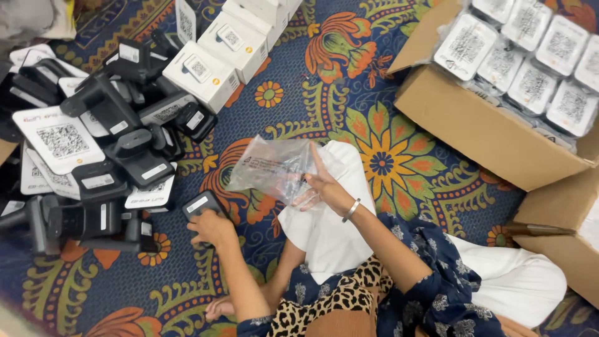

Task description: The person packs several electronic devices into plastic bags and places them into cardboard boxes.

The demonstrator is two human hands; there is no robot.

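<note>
patterned carpet [399, 156] lies bare between the knees and the cardboard box [493, 134] at two o'clock, the widest free patch. at seven o'clock the left hand [212, 228] closes its fingers over a dark device [201, 205] at the edge of the device pile [93, 143]. just right, the right hand [326, 187] pinches a clear plastic bag [274, 167], which hangs above the lap. white boxes [218, 53] sit at eleven o'clock.

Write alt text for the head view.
A person seated on a patterned carpet grips a small black device with the left hand and holds a clear plastic bag in the right hand. Piled devices lie left, cardboard boxes right.
</note>
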